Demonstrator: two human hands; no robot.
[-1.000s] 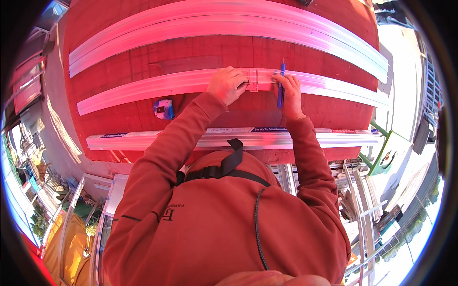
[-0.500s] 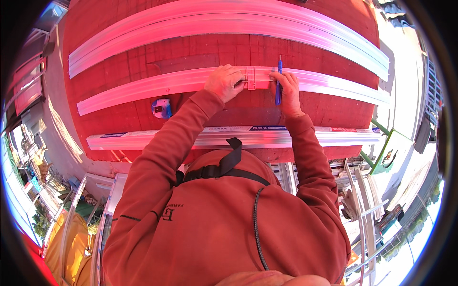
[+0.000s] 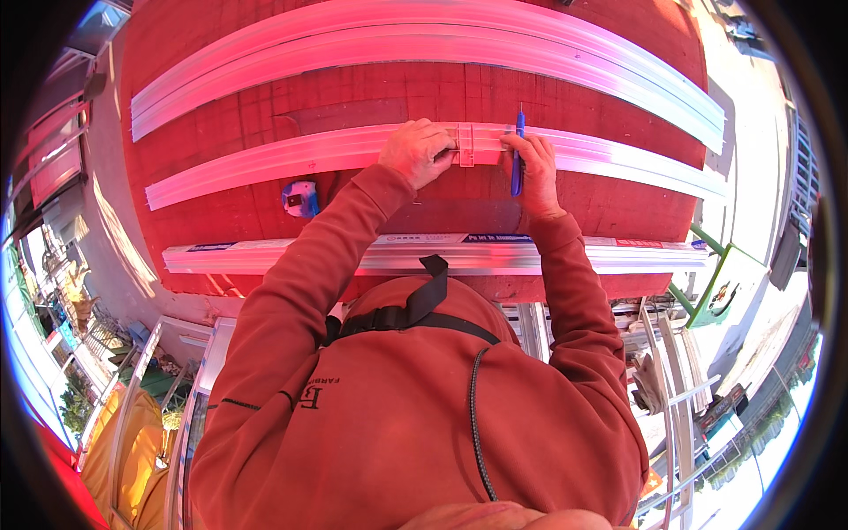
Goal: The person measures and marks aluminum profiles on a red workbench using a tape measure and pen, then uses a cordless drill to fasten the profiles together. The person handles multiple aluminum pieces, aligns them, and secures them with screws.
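The rail (image 3: 636, 158) may be scratched if the screwdriver (image 3: 517, 181) held by right fingers (image 3: 535, 150) slips; grip of left fingers (image 3: 431, 140) is unclear.

Both arms reach to the far side from the torso (image 3: 424, 433), elbows bent and set wide. Left arm (image 3: 309, 265) slants far and right; right arm (image 3: 579, 287) runs far, steeper, leaning slightly left. Forearms sleeved to the wrists. Left hand (image 3: 415, 153): back upward, fingers curled, fingertips toward the right; grip hard to read. Right hand (image 3: 538, 170): fingers bent in a closed grip, fingertips pointing left. Hands level-ish, near each other, apart, left slightly farther.
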